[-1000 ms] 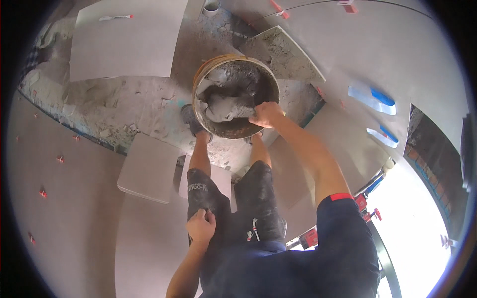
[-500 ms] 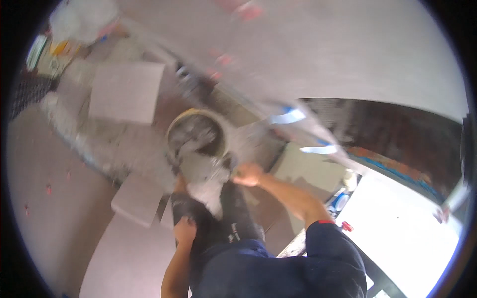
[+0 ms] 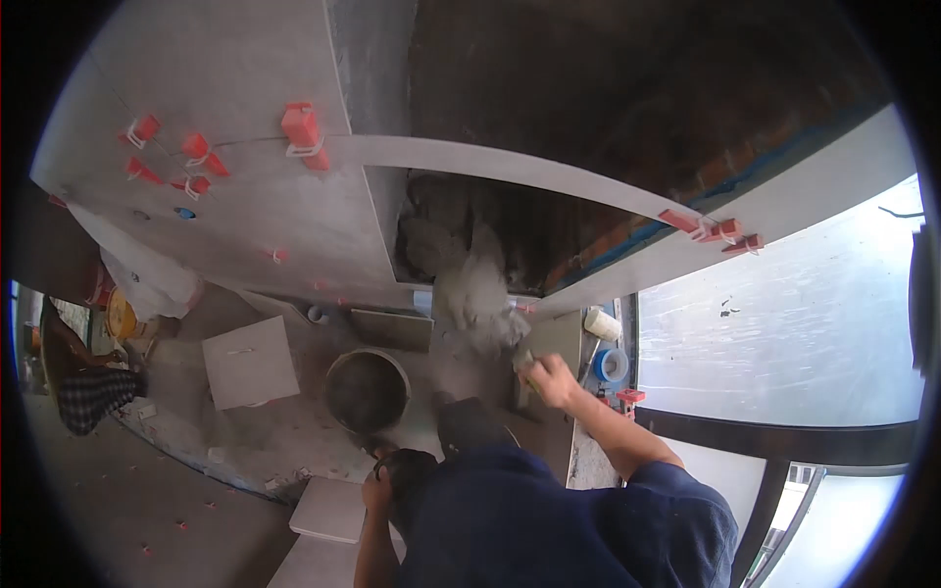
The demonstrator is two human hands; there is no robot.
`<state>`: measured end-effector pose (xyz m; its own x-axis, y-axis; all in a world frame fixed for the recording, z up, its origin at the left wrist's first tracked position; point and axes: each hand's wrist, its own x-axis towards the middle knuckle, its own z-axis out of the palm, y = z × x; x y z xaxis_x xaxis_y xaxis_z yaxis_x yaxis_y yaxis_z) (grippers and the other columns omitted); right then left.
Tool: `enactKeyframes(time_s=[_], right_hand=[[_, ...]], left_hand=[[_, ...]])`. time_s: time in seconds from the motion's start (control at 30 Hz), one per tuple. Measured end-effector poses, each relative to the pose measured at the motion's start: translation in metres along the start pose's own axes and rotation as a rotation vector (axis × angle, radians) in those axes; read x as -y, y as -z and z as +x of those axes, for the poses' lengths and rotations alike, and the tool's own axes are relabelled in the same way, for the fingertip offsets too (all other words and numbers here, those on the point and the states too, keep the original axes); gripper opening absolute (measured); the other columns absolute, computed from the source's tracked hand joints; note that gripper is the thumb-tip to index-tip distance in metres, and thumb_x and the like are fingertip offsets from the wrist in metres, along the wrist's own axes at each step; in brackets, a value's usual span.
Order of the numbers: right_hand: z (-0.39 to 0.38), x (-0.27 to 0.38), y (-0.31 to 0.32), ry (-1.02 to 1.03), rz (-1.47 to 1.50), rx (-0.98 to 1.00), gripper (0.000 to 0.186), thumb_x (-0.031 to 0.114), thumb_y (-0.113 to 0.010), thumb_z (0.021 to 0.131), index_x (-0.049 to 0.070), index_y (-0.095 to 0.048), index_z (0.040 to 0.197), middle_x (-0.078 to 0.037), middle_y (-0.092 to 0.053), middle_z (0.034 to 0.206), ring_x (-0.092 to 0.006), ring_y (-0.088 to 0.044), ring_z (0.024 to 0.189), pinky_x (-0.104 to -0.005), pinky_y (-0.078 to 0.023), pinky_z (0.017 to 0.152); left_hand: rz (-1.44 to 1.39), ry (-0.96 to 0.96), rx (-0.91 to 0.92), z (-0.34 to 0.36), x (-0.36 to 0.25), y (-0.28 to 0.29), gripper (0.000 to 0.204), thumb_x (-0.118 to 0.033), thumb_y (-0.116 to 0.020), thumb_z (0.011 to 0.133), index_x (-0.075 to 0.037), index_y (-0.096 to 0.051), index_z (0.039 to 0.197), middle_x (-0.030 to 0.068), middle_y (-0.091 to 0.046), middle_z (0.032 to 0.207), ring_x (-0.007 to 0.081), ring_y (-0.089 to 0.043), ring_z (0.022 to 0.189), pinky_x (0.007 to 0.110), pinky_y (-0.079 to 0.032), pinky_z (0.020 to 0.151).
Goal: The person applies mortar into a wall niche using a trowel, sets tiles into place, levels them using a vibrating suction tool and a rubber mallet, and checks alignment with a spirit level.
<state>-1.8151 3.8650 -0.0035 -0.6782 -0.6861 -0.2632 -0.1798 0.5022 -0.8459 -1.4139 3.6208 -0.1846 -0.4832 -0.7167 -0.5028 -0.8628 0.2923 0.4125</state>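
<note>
My right hand (image 3: 552, 380) is closed around the handle of a trowel (image 3: 524, 361), whose blade is blurred. Just beyond it, a smeared mass of wet grey mortar (image 3: 473, 289) spreads up toward the dark wall recess (image 3: 520, 230); whether all of it touches the wall, I cannot tell. My left hand (image 3: 375, 488) is low beside my bent knee, its fingers curled and partly hidden, with nothing seen in them. Between the knee and the wall stands a round bucket (image 3: 406, 387) with grey mortar inside.
Large grey tiles (image 3: 235, 230) with red levelling wedges (image 3: 302, 127) cover the wall around the recess. A loose square tile (image 3: 250, 363) lies left of the bucket. A blue tape roll (image 3: 611, 365) sits on the right ledge. Another person's checked clothing (image 3: 98, 400) shows far left.
My right hand has swung the trowel from over the bucket toward the wall recess, and the mortar has left the bucket's side. The view has turned toward the wall. My left hand stays by my knee.
</note>
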Motion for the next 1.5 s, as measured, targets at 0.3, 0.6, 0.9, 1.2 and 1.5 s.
enactKeyframes(time_s=[0.3, 0.6, 0.9, 1.2, 1.5], right_hand=[[0.139, 0.114, 0.018, 0.106, -0.127, -0.516, 0.043, 0.036, -0.057, 0.091, -0.006, -0.052, 0.097, -0.029, -0.062, 0.079, -0.0469, -0.061, 0.082, -0.0493, -0.048, 0.071], [0.291, 0.032, -0.069, -0.146, -0.008, -0.376, 0.030, 0.028, -0.063, 0.089, 0.001, -0.058, 0.078, -0.008, -0.059, 0.057, -0.0171, -0.060, 0.050, -0.0327, -0.047, 0.049], [0.091, 0.008, -0.084, -0.288, 0.392, -0.135, 0.029, 0.025, -0.063, 0.090, 0.004, -0.051, 0.074, -0.005, -0.055, 0.057, -0.0147, -0.051, 0.042, -0.0306, -0.041, 0.040], [-0.013, 0.034, -0.158, -0.491, 0.005, 0.563, 0.038, 0.039, -0.061, 0.085, 0.002, -0.066, 0.080, -0.008, -0.065, 0.070, -0.0187, -0.062, 0.059, -0.0341, -0.051, 0.060], [0.054, 0.045, -0.321, -0.671, 0.245, 0.518, 0.039, 0.039, -0.064, 0.087, 0.000, -0.067, 0.082, -0.009, -0.066, 0.074, -0.0183, -0.064, 0.065, -0.0352, -0.050, 0.063]], left_hand=[[-0.041, 0.151, 0.028, -0.042, 0.022, 0.010, 0.044, -0.039, -0.048, 0.091, 0.001, -0.063, 0.085, 0.0295, -0.064, 0.087, 0.0470, -0.061, 0.085, 0.055, -0.045, 0.075], [-0.234, 0.283, -0.096, -0.086, 0.065, -0.016, 0.049, -0.041, -0.048, 0.091, 0.002, -0.066, 0.077, 0.0262, -0.065, 0.084, 0.0458, -0.061, 0.082, 0.053, -0.045, 0.076], [-0.214, 0.187, -0.024, -0.071, 0.069, -0.008, 0.046, -0.040, -0.050, 0.091, 0.003, -0.064, 0.080, 0.0235, -0.065, 0.077, 0.0402, -0.063, 0.078, 0.049, -0.046, 0.073], [-0.357, 0.231, 0.188, -0.028, 0.026, 0.041, 0.038, -0.032, -0.056, 0.090, 0.004, -0.062, 0.081, 0.0137, -0.063, 0.064, 0.0220, -0.062, 0.053, 0.034, -0.050, 0.054], [-0.458, 0.251, 0.201, -0.039, 0.085, 0.078, 0.035, -0.028, -0.058, 0.087, 0.005, -0.061, 0.077, 0.0117, -0.062, 0.062, 0.0192, -0.060, 0.052, 0.033, -0.049, 0.051]])
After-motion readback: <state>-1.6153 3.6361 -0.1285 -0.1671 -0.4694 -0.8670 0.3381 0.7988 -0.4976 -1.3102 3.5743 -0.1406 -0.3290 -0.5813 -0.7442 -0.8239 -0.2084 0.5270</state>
